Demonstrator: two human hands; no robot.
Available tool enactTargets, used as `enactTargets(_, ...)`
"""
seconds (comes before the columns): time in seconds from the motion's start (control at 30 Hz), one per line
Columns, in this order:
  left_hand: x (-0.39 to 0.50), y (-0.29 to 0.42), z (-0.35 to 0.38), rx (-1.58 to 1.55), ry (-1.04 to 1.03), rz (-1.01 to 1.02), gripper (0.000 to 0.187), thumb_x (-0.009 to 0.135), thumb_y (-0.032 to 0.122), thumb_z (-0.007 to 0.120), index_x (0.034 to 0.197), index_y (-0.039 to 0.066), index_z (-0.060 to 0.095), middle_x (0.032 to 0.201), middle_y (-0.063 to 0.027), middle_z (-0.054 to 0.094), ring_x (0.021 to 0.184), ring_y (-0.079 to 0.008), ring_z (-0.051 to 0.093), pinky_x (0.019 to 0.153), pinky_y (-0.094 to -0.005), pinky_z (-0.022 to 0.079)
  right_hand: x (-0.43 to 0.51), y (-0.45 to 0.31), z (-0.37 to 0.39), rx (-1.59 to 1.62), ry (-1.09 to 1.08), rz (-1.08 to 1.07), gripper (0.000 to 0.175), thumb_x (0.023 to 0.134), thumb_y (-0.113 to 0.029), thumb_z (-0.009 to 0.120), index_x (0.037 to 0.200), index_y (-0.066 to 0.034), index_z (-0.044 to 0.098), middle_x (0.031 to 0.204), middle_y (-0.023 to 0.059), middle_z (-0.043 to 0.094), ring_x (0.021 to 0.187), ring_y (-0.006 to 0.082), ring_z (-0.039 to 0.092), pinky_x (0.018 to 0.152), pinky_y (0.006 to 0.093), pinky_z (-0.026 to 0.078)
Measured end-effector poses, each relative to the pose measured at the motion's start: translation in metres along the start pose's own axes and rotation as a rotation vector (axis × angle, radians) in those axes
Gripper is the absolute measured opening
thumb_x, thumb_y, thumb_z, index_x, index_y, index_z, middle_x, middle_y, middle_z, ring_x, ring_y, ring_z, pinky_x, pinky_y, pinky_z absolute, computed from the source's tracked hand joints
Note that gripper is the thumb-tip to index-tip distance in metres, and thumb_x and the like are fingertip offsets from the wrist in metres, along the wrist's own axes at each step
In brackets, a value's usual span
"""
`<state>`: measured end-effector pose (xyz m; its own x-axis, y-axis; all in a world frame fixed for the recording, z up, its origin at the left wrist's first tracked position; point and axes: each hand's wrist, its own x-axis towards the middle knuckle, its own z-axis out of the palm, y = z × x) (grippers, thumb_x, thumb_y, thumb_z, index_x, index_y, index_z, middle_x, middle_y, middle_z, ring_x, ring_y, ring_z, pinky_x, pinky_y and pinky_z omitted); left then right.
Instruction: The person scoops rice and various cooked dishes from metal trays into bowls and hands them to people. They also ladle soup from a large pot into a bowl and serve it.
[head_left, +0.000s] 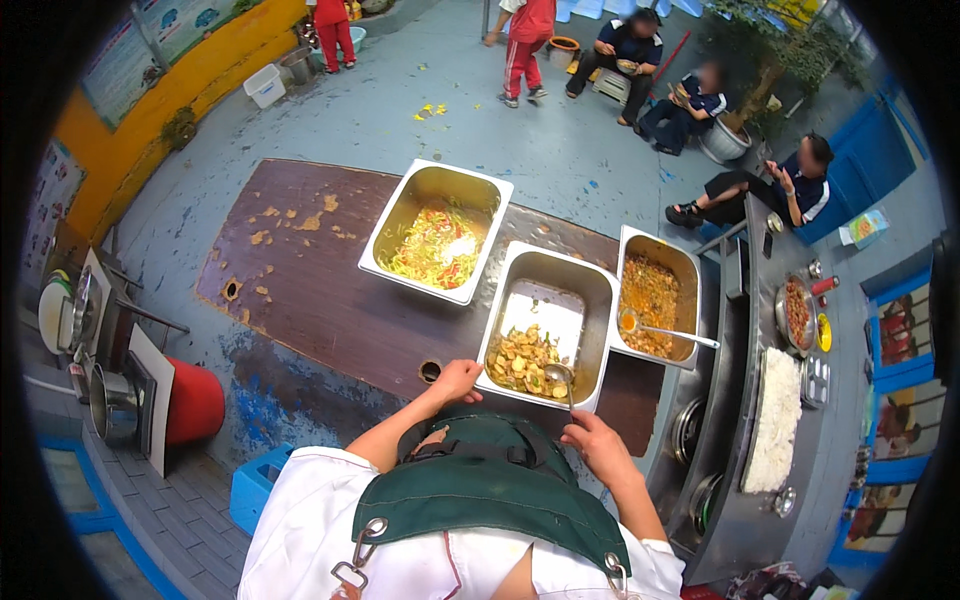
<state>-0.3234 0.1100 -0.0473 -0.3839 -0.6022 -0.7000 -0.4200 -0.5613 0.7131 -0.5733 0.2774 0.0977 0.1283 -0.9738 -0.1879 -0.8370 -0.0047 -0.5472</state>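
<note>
My right hand (600, 444) grips the handle of a metal serving spoon (557, 373). The spoon's bowl rests among sliced, browned food (521, 358) in the near part of a deep steel pan (604, 341), whose bare bottom shows farther back. Beside that pan's near left corner is my left hand (454, 381), fingers curled; whether they grip the rim is unclear. Another steel pan (437, 169), holding shredded green and red vegetables (435, 247), stands farther left. To the right, a narrower pan (688, 300) contains reddish-brown diced food (651, 289) and a ladle (675, 334).
The pans stand on a worn brown tabletop (322, 277). Along the right, a steel counter (724, 517) carries a tray of white rice (774, 420) and a metal bowl (795, 315). A red bucket (195, 401) and blue stool (255, 487) are left. Several people sit or stand beyond.
</note>
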Motion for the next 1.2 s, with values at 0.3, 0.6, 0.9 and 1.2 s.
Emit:
enactTargets(0.3,-0.002,0.000,0.001,0.039,-0.003,0.008,0.034,0.098,0.030,0.045,0.101,-0.002,0.056,0.083,-0.0070,0.063,0.064,-0.0192,0.069,0.049,-0.0272,0.053,0.004,-0.003,0.002,-0.104,-0.024,-0.056,0.015,0.082,-0.020,0.066,0.088,-0.0080,0.061,0.112,0.0145,0.059,0.094,0.0324,0.062,0.073,0.0394,0.053)
enactTargets(0.6,0.002,-0.003,0.010,-0.402,-0.090,-0.037,0.034,0.101,0.023,0.034,0.114,-0.006,0.045,0.095,-0.0180,0.063,0.077,-0.0297,0.069,0.065,-0.0351,0.061,0.044,0.017,0.049,-0.042,0.258,-0.131,0.019,0.086,-0.026,0.063,0.097,-0.0101,0.064,0.106,0.0114,0.059,0.089,0.0321,0.062,0.073,0.0395,0.053)
enactTargets(0.9,0.022,-0.001,0.015,-0.504,-0.068,0.107,0.033,0.101,0.020,0.032,0.104,-0.009,0.048,0.097,-0.0220,0.061,0.078,-0.0345,0.068,0.067,-0.0388,0.061,0.073,0.039,0.084,-0.122,0.345,-0.188,0.015,0.076,-0.015,0.069,0.086,-0.0074,0.062,0.099,0.0106,0.060,0.089,0.0301,0.060,0.075,0.0395,0.049)
enactTargets(1.2,0.086,0.028,-0.039,-0.887,0.111,0.070,0.053,0.093,0.046,0.051,0.125,0.005,0.041,0.118,-0.0183,0.053,0.109,-0.0330,0.054,0.090,-0.0504,0.048,0.133,0.058,0.063,-0.093,0.565,-0.122,0.008,0.077,-0.010,0.067,0.080,-0.0063,0.061,0.085,0.0081,0.057,0.083,0.0282,0.059,0.073,0.0379,0.048)
